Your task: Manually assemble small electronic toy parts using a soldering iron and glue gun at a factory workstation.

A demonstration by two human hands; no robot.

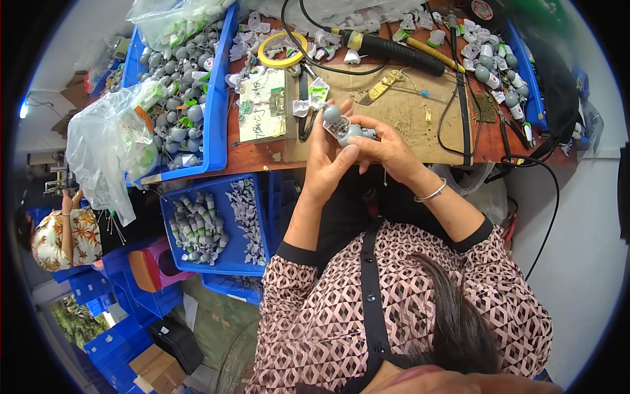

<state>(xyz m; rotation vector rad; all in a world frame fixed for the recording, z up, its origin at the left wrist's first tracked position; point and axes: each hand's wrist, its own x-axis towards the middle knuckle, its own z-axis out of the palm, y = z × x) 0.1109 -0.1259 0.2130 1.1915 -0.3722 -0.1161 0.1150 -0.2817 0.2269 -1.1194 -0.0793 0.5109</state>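
Kind of place: a small assembly workshop, shown by a crowded worktable point(252, 156) and loose parts in bulk.
Left end of worktable: a blue bin point(220, 98) heaped with grey, round-headed parts point(177, 134).
Far edge: white shell pieces point(252, 25) strewn near a yellow ring point(281, 64) and a thick, black-handled corded tool point(394, 52).
Middle, toward near edge: a stained cardboard sheet point(417, 125).
Right end: pliers point(515, 128) near another blue bin point(533, 98).
Below near edge, left: a blue tray point(209, 267) with parts in separate groups.
Floor, left: blue crates point(134, 322), a cardboard box point(157, 364).
Company: a second person point(72, 236) at far left, hands raised.
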